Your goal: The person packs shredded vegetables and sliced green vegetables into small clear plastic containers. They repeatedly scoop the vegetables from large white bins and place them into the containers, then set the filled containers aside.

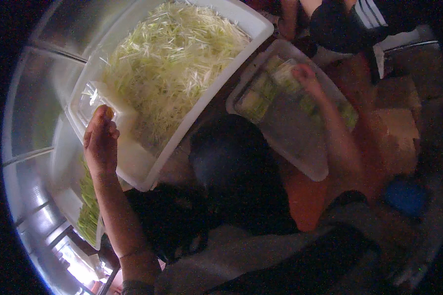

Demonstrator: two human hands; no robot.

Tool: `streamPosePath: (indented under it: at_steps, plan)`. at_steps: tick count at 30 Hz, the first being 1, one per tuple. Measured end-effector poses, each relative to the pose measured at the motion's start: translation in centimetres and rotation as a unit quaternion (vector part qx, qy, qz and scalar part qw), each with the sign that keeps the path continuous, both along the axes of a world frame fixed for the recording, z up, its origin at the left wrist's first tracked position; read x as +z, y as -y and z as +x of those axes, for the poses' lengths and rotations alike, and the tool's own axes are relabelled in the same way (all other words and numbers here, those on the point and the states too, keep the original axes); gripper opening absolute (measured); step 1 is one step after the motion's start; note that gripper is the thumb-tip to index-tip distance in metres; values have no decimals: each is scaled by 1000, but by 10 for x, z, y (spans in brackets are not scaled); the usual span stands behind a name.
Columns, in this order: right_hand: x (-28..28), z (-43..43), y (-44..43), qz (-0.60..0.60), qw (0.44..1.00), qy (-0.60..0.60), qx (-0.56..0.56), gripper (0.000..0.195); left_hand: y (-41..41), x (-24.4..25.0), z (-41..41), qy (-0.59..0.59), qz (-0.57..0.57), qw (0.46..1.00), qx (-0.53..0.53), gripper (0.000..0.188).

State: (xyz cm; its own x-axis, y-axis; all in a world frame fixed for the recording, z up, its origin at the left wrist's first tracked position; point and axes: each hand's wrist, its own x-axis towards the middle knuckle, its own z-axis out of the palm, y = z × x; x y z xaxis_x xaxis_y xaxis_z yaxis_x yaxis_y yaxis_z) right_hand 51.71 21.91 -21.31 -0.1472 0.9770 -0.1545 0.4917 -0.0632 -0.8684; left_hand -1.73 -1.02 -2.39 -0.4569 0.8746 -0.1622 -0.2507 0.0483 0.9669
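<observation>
My left hand is at the left end of a large white plastic tub, its fingers closed at the edge of a clear plastic container. Something small and yellowish shows at the fingertips, too blurred to name. Pale green and white shredded vegetable fills much of the tub. To the right, my right hand reaches over a shallow translucent tray. Blurred, it is at a clear pack of shredded vegetable, and its grip on the pack is unclear. More packs sit beside it.
Another tub with long green vegetables stands at the lower left, near a shiny metal-like panel. Cardboard boxes and a blue object are at the right. Another person's dark clothing with white stripes shows at the top.
</observation>
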Motion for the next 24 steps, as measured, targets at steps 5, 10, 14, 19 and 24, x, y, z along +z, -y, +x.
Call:
streamPosePath:
  at_steps: [5,10,14,19,24]
  plan:
    - [-34,-60,23,-45,989,137,32,40,1,-2,0,-6,-12,1000,2,36]
    - [-45,-76,30,82,978,190,8,39,-3,-10,1,-82,-26,996,-6,39]
    - [-62,-95,34,159,974,162,-31,42,-8,-8,2,-67,-38,997,5,41]
    - [-36,-56,-5,78,976,143,148,38,8,2,1,-10,-20,999,46,39]
    - [-26,-7,-21,285,849,431,109,29,-7,35,0,82,66,988,112,36]
